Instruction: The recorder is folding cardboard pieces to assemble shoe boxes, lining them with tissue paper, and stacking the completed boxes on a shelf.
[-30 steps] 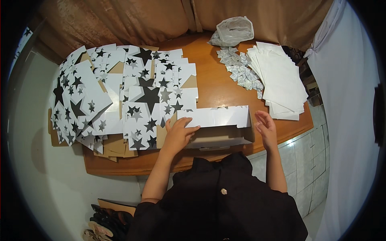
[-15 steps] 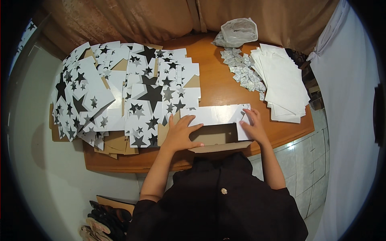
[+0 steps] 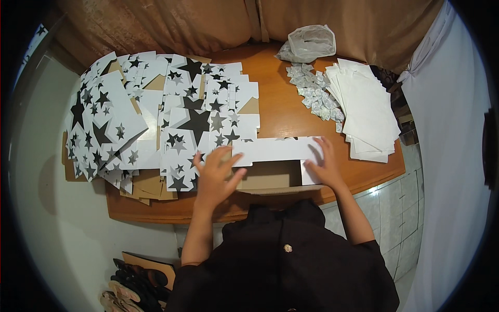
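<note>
In front of me at the table's near edge lies a partly folded cardboard box (image 3: 275, 151). Its walls are white and its inside is plain brown. The side toward me stands low and the inside is visible. My right hand (image 3: 328, 169) grips its right end, fingers over the far corner and thumb on the white end flap. At the left end is my left hand (image 3: 214, 174), fingers spread, slightly blurred and holding nothing. Flat star-printed cardboard sheets (image 3: 195, 122) lie partly under and beside that hand.
More star-printed sheets (image 3: 106, 117) overlap across the left of the wooden table (image 3: 273, 112). Small silvery packets (image 3: 317, 93) lie in a pile at the back, beside a clear plastic bag (image 3: 312, 41). White paper sheets (image 3: 366, 109) are stacked at right. Shoes (image 3: 132, 286) sit below left.
My left hand has lifted off the box's left part and shifted left, its fingers spreading. The box has slid slightly left, and its near edge sits a little farther from me.
</note>
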`<control>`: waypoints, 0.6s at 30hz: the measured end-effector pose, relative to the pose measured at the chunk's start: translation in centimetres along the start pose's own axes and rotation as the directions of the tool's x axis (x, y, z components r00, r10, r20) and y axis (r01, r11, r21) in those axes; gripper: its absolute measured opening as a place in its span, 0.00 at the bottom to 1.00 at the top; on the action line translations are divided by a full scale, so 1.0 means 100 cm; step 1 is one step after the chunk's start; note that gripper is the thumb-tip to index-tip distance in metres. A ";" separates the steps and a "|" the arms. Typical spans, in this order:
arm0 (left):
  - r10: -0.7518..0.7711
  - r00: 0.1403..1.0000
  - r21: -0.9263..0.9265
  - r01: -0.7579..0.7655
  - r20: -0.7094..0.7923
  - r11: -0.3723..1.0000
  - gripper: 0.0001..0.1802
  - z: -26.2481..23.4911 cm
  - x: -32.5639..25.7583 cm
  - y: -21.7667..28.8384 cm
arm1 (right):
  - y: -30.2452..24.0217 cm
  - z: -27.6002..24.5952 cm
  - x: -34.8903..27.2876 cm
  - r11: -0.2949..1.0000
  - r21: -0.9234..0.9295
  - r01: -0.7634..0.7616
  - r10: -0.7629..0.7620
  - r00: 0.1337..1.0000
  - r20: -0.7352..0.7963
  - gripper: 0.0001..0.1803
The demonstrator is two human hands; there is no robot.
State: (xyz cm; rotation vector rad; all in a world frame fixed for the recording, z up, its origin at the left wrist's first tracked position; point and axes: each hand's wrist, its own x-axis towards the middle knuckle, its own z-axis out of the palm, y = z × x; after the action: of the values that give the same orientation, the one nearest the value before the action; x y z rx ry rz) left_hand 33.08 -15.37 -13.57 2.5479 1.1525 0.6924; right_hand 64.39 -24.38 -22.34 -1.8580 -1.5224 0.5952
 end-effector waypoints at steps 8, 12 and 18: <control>-0.658 0.723 -0.788 0.272 -0.211 0.552 0.30 0.023 -0.029 -0.061 | -0.004 -0.020 -0.040 0.768 0.579 0.275 -0.134 0.952 -0.274 0.25; -0.468 0.880 -0.704 0.383 0.081 0.599 0.44 0.040 -0.029 -0.057 | -0.032 -0.026 -0.056 0.991 0.049 0.122 -0.126 0.989 0.080 0.20; -0.247 0.911 -0.382 0.368 0.330 0.848 0.59 0.069 -0.003 -0.036 | -0.035 -0.017 -0.069 0.952 0.135 0.276 -0.284 0.958 0.044 0.13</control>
State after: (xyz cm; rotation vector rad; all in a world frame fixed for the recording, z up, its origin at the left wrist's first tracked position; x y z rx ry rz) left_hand 34.20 -13.53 -21.03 1.9462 1.1280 0.4423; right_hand 61.67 -31.03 -19.01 -1.5049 -1.7104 0.6055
